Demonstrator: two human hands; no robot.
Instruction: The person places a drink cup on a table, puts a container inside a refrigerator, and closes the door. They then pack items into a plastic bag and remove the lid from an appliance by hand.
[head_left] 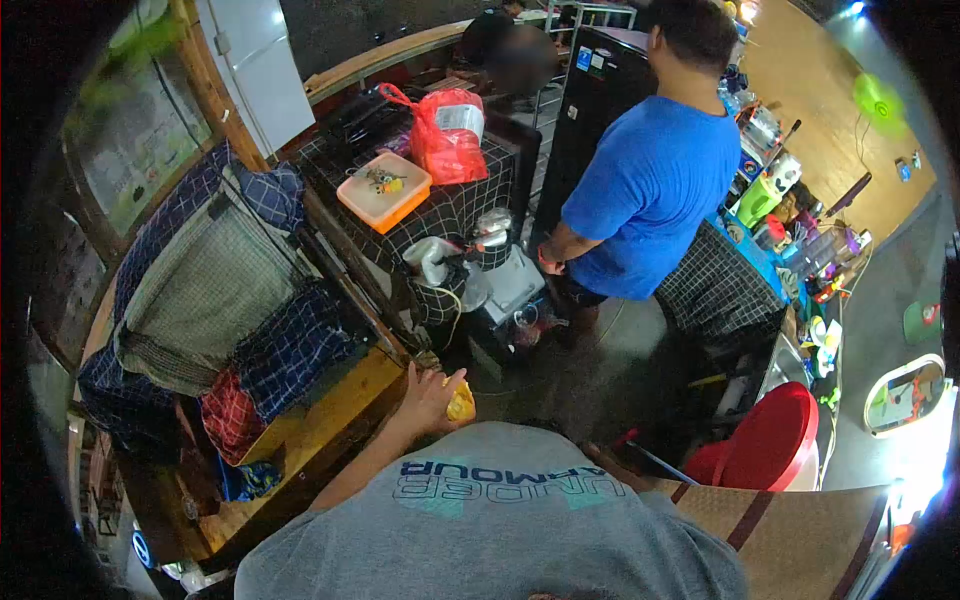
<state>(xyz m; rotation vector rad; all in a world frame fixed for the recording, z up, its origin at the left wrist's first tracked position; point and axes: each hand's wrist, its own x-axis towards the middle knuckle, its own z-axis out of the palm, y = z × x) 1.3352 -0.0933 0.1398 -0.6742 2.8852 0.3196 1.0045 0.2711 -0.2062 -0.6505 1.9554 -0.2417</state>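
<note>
My left hand (432,400) is at the left of my grey shirt (510,520), its fingers curled round a small yellow item (461,402). I cannot make out exactly what the item is. That hand is beside the wooden edge of a yellowish open box or bench (330,400). My right hand does not show; the shirt front and dark shadow fill that side. Near there, a thin stick with a red end (655,458) slants toward a red chair (765,440).
Ahead, a person in a blue shirt (655,190) stands by a black fridge (597,110). A checked-cloth table holds an orange-lidded container (384,192) and a red plastic bag (447,135). Checked cloths (215,290) hang at left. A cluttered counter (790,240) lies right.
</note>
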